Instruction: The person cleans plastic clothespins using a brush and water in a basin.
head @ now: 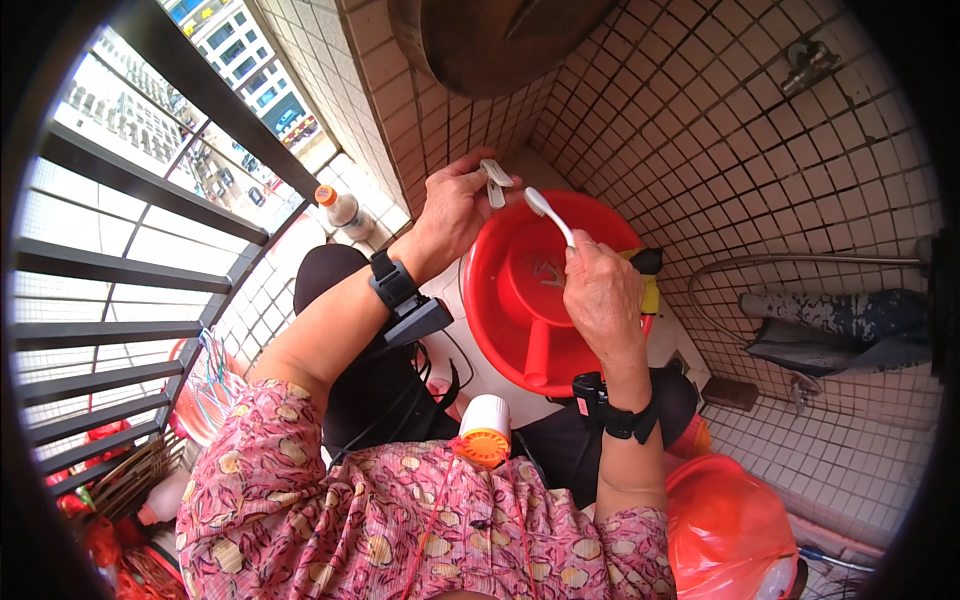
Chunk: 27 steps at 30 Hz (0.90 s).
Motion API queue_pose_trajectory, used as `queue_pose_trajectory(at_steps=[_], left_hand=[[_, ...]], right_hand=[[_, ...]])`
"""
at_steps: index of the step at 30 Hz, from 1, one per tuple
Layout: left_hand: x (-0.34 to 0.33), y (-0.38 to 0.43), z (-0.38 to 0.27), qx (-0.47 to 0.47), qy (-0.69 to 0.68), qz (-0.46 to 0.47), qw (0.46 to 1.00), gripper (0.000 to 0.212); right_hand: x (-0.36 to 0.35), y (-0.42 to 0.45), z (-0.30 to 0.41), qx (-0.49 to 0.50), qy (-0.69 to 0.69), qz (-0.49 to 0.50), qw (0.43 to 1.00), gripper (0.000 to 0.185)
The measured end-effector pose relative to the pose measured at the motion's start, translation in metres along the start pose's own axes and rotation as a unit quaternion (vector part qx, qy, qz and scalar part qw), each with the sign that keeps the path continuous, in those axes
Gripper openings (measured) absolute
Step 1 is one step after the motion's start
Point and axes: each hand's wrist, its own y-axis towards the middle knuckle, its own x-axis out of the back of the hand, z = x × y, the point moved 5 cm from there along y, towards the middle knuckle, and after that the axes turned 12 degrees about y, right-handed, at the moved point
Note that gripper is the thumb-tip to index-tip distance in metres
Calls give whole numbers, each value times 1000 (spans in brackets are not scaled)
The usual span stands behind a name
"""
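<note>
My left hand (454, 199) pinches a white plastic clip (496, 181), probably a clothes peg, above the far left rim of a red plastic basin (487, 330). From the right, my right hand (604, 292) grips a white toothbrush (553, 214) by its handle. The brush head points up and left, a small gap away from the clip. Inside the basin lies a red plastic dipper (535, 352), its handle towards me. Whether the basin holds water I cannot tell.
An orange-capped bottle (346, 211) stands by the metal railing (135, 337) at left. A white-and-orange fan-like device (484, 429) hangs at my chest. Beside my right side is a red bag-lined bin (727, 517). A hose (787, 259) and tap (810, 66) are on the tiled wall.
</note>
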Motion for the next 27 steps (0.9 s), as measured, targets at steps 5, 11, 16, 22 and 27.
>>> queue_pose_trajectory(at_steps=[5, 11, 16, 22, 27], left_hand=[[-2, -2, 0, -29, 52, 9, 998, 31], [-6, -2, 8, -21, 10, 35, 999, 30], [-1, -3, 6, -15, 6, 20, 1000, 28], [-5, -3, 0, -2, 33, 12, 999, 28], [-3, -1, 10, -7, 28, 20, 999, 27]], right_hand=[[-3, -5, 2, 16, 31, -13, 999, 27], [-15, -2, 14, 63, -46, -45, 996, 37], [-8, -7, 23, 54, -99, -9, 994, 35], [7, -4, 8, 18, -14, -32, 999, 27], [-10, -2, 12, 26, -20, -14, 999, 28]])
